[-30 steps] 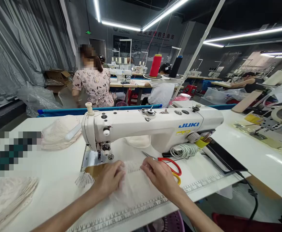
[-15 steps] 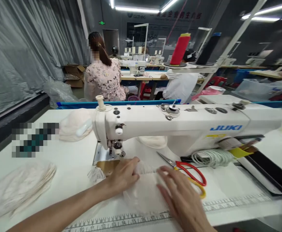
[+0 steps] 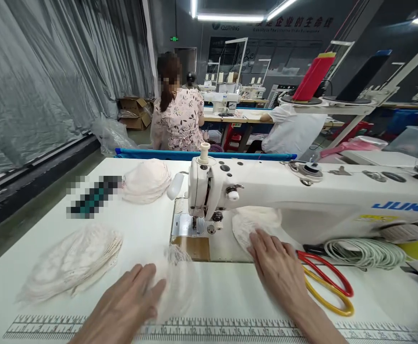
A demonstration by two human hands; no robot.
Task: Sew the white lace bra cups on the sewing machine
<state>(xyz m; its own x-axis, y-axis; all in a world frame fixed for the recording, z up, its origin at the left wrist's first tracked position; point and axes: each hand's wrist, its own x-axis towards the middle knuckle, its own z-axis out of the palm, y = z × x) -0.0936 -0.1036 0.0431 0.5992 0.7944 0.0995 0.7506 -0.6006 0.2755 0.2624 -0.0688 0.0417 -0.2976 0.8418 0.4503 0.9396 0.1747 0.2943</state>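
My left hand (image 3: 132, 296) rests at the left side of a sheer whitish fabric piece (image 3: 182, 284) on the table, its thumb apart from the fingers. That piece lies in front of the sewing machine (image 3: 302, 191), below the needle area. My right hand (image 3: 279, 270) lies with fingers stretched over another whitish fabric piece (image 3: 243, 229), partly under the machine arm. Close to the right wrist are scissors (image 3: 333, 291) with one red and one yellow handle; the hand hides their blades.
Stacks of pale fabric pieces lie at left (image 3: 76, 263) and behind it (image 3: 146, 181). A ruler strip (image 3: 194, 329) runs along the front edge. Coiled pale cord (image 3: 370, 253) sits at right. Thread cones (image 3: 314, 76) stand above. Two people sit beyond the table.
The view has turned left. My right hand has left the front fabric piece and reached onto the fabric under the machine arm. My left hand has moved left and nearer, with the front piece.
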